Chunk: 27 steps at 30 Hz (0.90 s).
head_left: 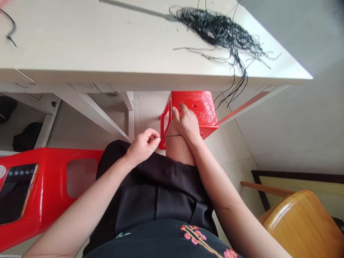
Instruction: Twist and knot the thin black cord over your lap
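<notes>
My left hand is closed in a pinch on one end of a thin, dark twisted cord, above the black skirt on my lap. The cord stretches level to the right and passes under the heel of my right hand. That hand lies palm down on my bare knee, its thumb and fingers apart. Whatever part of the cord is under the palm is hidden. On the white table ahead, a tangled bundle of black cords lies with several strands hanging over the front edge.
Under the table stands a red plastic stool. Another red stool at my left carries a phone. A wooden chair stands at the lower right, near the wall. A grey strip runs from the bundle across the table.
</notes>
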Tool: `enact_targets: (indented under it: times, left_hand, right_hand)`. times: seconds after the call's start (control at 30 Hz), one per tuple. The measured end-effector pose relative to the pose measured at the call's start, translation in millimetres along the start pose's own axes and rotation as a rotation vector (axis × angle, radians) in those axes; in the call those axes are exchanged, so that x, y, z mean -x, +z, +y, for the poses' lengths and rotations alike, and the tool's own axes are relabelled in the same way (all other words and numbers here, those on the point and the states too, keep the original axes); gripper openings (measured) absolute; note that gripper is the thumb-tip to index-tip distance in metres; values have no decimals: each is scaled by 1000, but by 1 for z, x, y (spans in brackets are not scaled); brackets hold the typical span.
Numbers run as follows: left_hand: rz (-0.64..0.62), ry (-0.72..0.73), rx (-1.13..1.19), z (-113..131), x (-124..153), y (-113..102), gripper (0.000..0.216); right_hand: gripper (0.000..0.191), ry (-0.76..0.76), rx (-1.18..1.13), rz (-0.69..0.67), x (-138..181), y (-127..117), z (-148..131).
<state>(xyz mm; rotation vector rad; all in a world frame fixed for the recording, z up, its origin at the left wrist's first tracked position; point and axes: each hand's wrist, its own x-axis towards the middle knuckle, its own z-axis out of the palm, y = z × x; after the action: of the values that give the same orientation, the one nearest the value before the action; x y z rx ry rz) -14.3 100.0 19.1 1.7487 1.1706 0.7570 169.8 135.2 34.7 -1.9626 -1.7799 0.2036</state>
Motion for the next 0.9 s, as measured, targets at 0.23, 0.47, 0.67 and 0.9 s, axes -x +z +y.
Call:
enact_targets:
  times: [0.23, 0.47, 0.67, 0.9]
  left_hand:
    - [12, -17, -108, 6, -4, -13, 11]
    - [16, 14, -88, 5, -6, -20, 13]
    - [13, -1, -61, 7, -5, -20, 14]
    - [3, 16, -69, 2, -2, -19, 15]
  right_hand:
    - [43, 7, 74, -44, 2, 2, -13]
    - [49, -24, 61, -46, 0, 9, -17]
    - [50, -11, 59, -36, 1, 9, -16]
    - [49, -20, 62, -43, 2, 10, -15]
